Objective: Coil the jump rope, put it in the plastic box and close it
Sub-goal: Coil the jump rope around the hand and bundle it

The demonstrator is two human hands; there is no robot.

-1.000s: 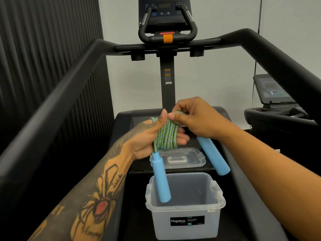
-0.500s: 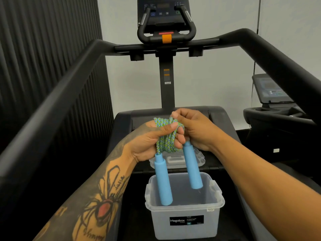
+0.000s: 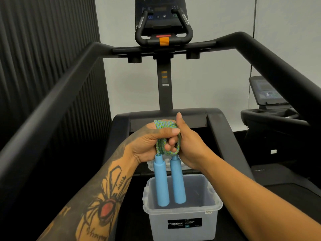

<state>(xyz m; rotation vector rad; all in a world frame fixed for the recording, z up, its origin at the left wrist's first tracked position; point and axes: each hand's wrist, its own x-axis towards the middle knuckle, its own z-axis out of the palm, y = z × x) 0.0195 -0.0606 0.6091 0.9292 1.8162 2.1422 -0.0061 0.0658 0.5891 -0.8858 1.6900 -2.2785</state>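
The jump rope (image 3: 162, 144) is a green-blue braided cord wound into a tight coil, with two light blue foam handles (image 3: 169, 181) hanging side by side. My left hand (image 3: 149, 145) is wrapped around the coil. My right hand (image 3: 188, 145) grips the coil's right side, thumb pointing up. Both handles dip into the open translucent plastic box (image 3: 215, 206) with a black Megabox label, which stands on the treadmill belt below my hands. The clear lid (image 3: 184, 166) lies flat just behind the box, mostly hidden by my hands and the handles.
I stand on a black treadmill with handrails (image 3: 69, 84) on both sides and a console (image 3: 163, 20) straight ahead. A dark ribbed wall is on the left. Another machine (image 3: 271, 108) stands to the right.
The right handle swung in from the right to hang beside the left one. Both hands closed together on the coil and lowered, so the handles now dip into the box.
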